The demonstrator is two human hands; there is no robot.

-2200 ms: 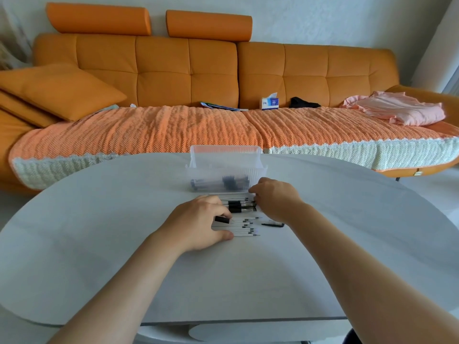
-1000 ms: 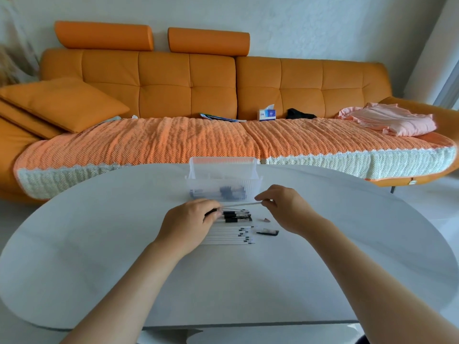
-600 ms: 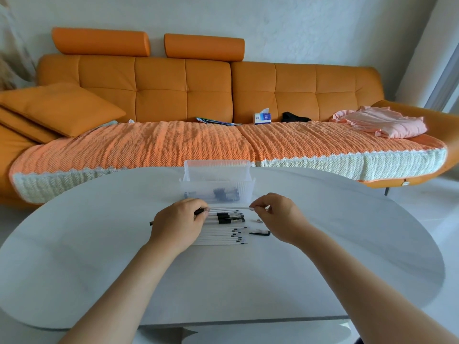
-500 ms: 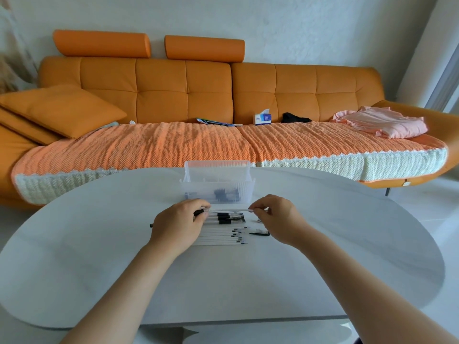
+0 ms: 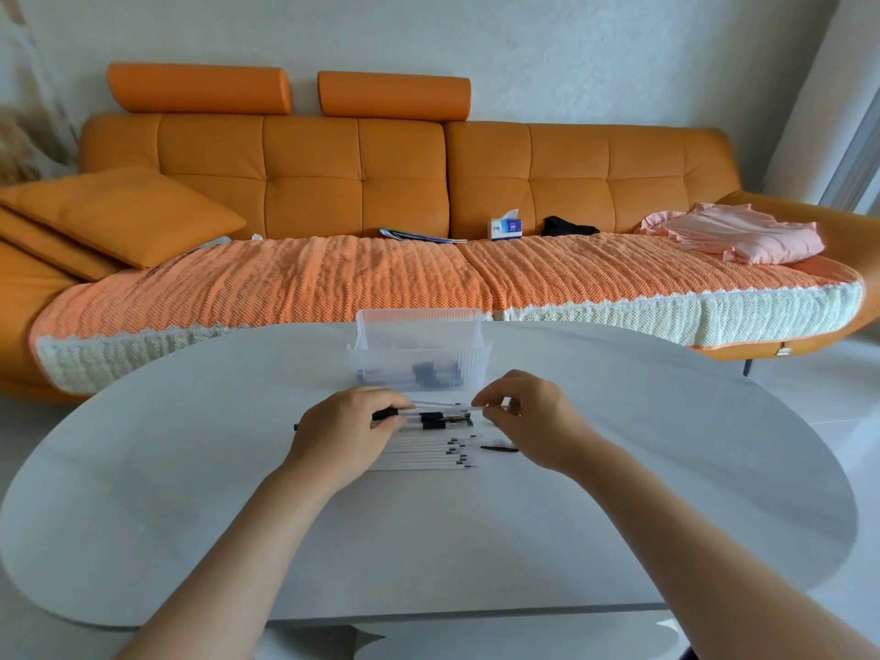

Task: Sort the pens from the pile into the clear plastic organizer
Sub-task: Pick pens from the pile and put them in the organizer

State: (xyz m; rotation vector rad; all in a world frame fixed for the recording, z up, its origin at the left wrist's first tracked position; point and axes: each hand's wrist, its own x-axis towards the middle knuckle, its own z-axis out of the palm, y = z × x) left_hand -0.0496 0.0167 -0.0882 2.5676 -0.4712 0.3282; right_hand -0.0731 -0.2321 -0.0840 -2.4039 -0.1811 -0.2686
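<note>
Bright daylight, soft shadows (edges bowed), sharp

My head camera looks forward and down over the counter (image 5: 190,493), close, toward the sofa (image 5: 357,183) beyond.

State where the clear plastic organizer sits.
Head view: the clear plastic organizer stands centrally on the white oval table, just beyond the row of pens.
</note>
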